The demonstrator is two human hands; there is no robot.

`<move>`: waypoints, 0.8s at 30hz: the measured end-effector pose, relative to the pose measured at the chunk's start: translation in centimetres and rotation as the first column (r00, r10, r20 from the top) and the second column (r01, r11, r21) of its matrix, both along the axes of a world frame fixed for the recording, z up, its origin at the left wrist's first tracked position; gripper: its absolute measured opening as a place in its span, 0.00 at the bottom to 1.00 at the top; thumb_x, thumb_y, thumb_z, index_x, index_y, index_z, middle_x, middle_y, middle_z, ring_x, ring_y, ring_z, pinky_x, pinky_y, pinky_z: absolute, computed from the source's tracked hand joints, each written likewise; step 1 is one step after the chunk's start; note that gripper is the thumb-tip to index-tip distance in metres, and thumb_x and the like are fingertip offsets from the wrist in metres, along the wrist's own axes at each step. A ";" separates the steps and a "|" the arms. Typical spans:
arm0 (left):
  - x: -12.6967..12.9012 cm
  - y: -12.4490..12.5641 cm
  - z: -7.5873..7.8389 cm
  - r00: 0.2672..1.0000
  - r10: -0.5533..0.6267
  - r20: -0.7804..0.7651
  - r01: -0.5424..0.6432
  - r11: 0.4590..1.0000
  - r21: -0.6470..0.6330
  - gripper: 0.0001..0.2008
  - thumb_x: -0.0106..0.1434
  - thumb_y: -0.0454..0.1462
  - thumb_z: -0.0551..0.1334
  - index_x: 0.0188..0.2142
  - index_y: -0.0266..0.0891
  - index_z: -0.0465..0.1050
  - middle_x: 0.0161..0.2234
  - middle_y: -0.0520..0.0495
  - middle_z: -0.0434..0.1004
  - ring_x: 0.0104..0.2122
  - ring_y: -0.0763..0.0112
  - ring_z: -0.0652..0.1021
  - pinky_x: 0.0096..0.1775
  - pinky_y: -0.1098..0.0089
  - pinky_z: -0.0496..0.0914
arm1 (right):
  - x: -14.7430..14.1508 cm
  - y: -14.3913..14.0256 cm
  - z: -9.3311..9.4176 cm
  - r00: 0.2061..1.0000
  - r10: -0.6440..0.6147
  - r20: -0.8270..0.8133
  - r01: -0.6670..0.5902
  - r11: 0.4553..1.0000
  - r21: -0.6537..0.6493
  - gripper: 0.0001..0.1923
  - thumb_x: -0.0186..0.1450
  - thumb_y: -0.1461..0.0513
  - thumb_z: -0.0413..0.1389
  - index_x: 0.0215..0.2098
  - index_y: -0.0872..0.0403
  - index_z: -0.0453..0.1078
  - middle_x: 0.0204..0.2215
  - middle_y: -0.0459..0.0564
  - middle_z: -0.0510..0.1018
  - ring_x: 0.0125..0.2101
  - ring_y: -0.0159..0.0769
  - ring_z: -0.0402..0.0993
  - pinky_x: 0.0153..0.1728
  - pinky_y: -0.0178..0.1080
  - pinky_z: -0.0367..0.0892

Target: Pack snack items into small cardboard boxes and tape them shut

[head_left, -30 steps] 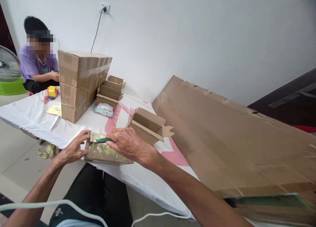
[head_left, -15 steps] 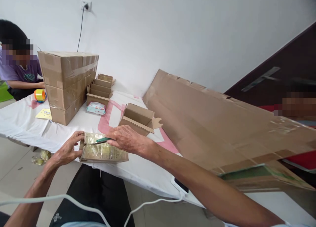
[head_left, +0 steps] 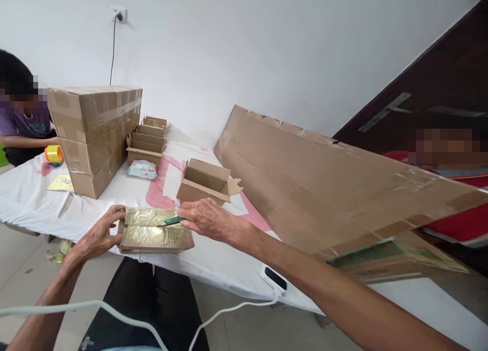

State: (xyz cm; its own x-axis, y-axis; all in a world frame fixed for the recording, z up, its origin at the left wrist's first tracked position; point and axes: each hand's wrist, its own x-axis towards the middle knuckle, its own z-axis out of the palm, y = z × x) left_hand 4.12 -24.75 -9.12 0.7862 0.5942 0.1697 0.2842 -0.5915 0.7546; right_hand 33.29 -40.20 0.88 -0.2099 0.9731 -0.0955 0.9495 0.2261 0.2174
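Your right arm reaches forward across the table [head_left: 213, 269], the right hand [head_left: 208, 220] palm-down and pinching a green cutter [head_left: 172, 221] whose tip lies on top of the taped box [head_left: 154, 231]. Your left hand [head_left: 99, 234] curls round the box's left end, fingers on its top edge, thumb at the side, gripping it. The box lies flat at the table's near edge, between both hands. Just behind it stands an open carton [head_left: 204, 182].

Single head-worn view, looking forward and down across the near edge of the table [head_left: 34, 198]. Close to both hands; faces the far wall [head_left: 244, 51].
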 end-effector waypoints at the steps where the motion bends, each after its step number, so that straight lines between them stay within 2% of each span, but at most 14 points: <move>1: 0.0 0.0 0.2 1.000 -0.003 -0.006 0.003 1.000 0.002 0.23 0.60 0.41 0.64 0.56 0.47 0.78 0.65 0.42 0.68 0.61 0.53 0.74 0.56 0.56 0.75 | 0.3 -0.2 -0.1 1.000 -0.001 -0.002 0.001 1.000 0.015 0.09 0.77 0.61 0.55 0.49 0.52 0.77 0.42 0.51 0.83 0.36 0.36 0.78 0.29 0.37 0.51; 6: 0.1 0.0 0.5 1.000 0.000 -0.020 0.000 1.000 0.017 0.23 0.59 0.40 0.64 0.55 0.47 0.78 0.65 0.42 0.68 0.61 0.52 0.75 0.55 0.56 0.76 | 2.5 -1.6 -0.6 1.000 0.006 -0.011 -0.006 0.998 0.054 0.09 0.77 0.61 0.55 0.48 0.52 0.77 0.38 0.50 0.82 0.33 0.34 0.75 0.28 0.39 0.45; 10: 0.1 0.2 0.3 1.000 0.005 -0.011 -0.005 0.999 0.034 0.23 0.59 0.39 0.64 0.56 0.48 0.78 0.64 0.43 0.69 0.61 0.52 0.75 0.56 0.56 0.77 | 5.0 -3.2 -1.5 1.000 0.018 -0.004 -0.017 0.992 0.126 0.09 0.77 0.62 0.54 0.44 0.52 0.77 0.36 0.49 0.80 0.31 0.33 0.72 0.27 0.38 0.46; 13: 0.1 0.5 -0.2 1.000 0.000 -0.003 0.000 0.999 0.039 0.24 0.59 0.38 0.63 0.56 0.48 0.78 0.66 0.42 0.68 0.62 0.53 0.74 0.56 0.57 0.77 | 6.7 -4.4 -2.3 1.000 0.009 -0.028 -0.004 0.985 0.175 0.11 0.77 0.61 0.53 0.42 0.52 0.78 0.35 0.49 0.80 0.31 0.33 0.73 0.28 0.37 0.51; 16: 0.0 1.0 -0.6 1.000 -0.010 0.002 0.010 0.999 0.034 0.25 0.60 0.39 0.64 0.58 0.48 0.78 0.67 0.41 0.66 0.62 0.53 0.74 0.56 0.56 0.76 | 8.0 -5.8 -2.6 0.995 -0.046 -0.087 0.063 0.977 0.203 0.12 0.77 0.58 0.54 0.45 0.51 0.80 0.38 0.50 0.81 0.33 0.36 0.76 0.30 0.36 0.58; 19: 0.0 1.2 -0.5 1.000 -0.020 -0.013 0.021 0.999 0.032 0.24 0.62 0.42 0.66 0.59 0.50 0.78 0.67 0.42 0.66 0.62 0.52 0.74 0.56 0.56 0.76 | 9.0 -7.2 -2.7 0.973 -0.124 -0.193 0.167 0.960 0.225 0.13 0.76 0.57 0.54 0.48 0.49 0.81 0.40 0.51 0.84 0.37 0.39 0.80 0.34 0.37 0.65; 21: 0.0 1.2 -0.3 0.999 -0.025 -0.020 0.025 0.999 0.024 0.25 0.63 0.45 0.68 0.59 0.52 0.77 0.67 0.43 0.66 0.63 0.51 0.73 0.56 0.56 0.76 | 9.4 -8.2 -2.8 0.937 -0.133 -0.323 0.220 0.943 0.250 0.14 0.76 0.57 0.53 0.49 0.48 0.82 0.42 0.52 0.86 0.39 0.41 0.81 0.38 0.39 0.70; 24: -0.1 1.0 -0.1 1.000 -0.026 -0.014 0.026 1.000 -0.009 0.33 0.61 0.50 0.71 0.64 0.53 0.74 0.68 0.42 0.65 0.64 0.47 0.72 0.56 0.54 0.76 | 9.4 -9.3 -3.2 0.846 -0.115 -0.521 0.299 0.912 0.283 0.17 0.76 0.56 0.51 0.50 0.48 0.82 0.41 0.52 0.86 0.38 0.41 0.82 0.40 0.41 0.73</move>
State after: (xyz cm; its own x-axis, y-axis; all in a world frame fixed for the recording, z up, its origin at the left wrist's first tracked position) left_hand 3.97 -23.76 -9.20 0.8034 0.5752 0.1539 0.2793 -0.5923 0.7557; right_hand 42.69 -49.52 -2.33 0.0709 0.9489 0.3075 0.9667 0.0107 -0.2557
